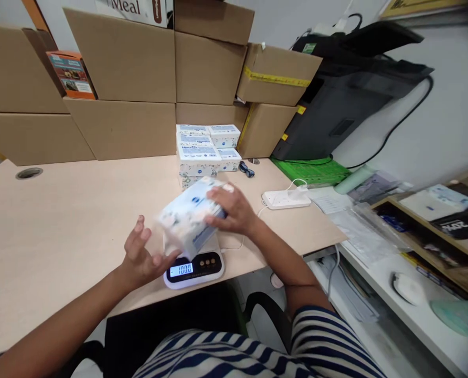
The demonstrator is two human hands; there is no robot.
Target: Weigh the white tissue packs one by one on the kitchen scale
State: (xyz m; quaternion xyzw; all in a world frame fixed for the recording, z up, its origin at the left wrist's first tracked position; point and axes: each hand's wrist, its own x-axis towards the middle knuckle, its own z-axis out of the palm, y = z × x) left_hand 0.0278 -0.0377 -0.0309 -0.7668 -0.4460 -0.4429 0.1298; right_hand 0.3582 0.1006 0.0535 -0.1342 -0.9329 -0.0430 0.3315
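A white tissue pack [190, 212] with a floral print, slightly blurred, is tilted above a digital kitchen scale [194, 270]. My right hand [232, 210] grips the pack at its right end. On the other side, my left hand [143, 257] is open with its fingers spread, close to the pack's lower left corner; whether its thumb touches the pack I cannot tell. The scale's lit display seems to read 100.0, and the pack hides most of its plate. Behind the pack, several similar tissue packs [198, 152] stand stacked.
Cardboard boxes [127, 128] line the back of the table [68, 220]. A coiled dark cable [246, 169] lies beside the stack. Farther right are a white power strip [285, 199], a green tray [312, 169] and a large black printer [344, 100]. A lower white shelf unit [431, 320] stands at the right.
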